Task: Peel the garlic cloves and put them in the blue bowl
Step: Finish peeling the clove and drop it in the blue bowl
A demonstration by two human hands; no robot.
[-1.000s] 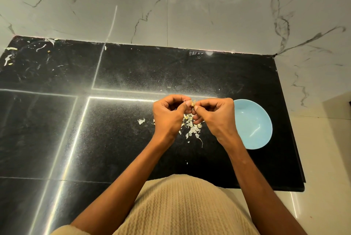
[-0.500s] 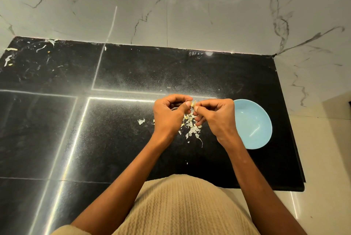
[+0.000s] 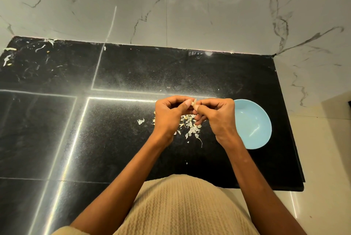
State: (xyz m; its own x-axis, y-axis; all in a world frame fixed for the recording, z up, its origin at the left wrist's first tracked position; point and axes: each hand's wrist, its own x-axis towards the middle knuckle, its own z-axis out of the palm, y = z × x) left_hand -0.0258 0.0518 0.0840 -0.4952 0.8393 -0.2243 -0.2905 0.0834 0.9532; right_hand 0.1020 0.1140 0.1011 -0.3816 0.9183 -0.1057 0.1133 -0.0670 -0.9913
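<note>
Almost nothing is changed from a second ago: only a slight shift of the thumbs is seen, and the same clove is kept between both hands, so peeling is judged to be still in progress. To the left of the hands, a single flake of skin (image 3: 140, 121) is seen lying apart on the black worktop (image 3: 114, 139). The left hand (image 3: 168, 116) is curled, its thumb pressed to the garlic clove (image 3: 194, 103), which is pinched from the other side by the fingertips of the right hand (image 3: 218, 116). Beneath and between the hands, a heap of peelings (image 3: 190, 126) is scattered. Just right of the right hand, the blue bowl (image 3: 252, 123) is set, and no clove can be seen in it.
</note>
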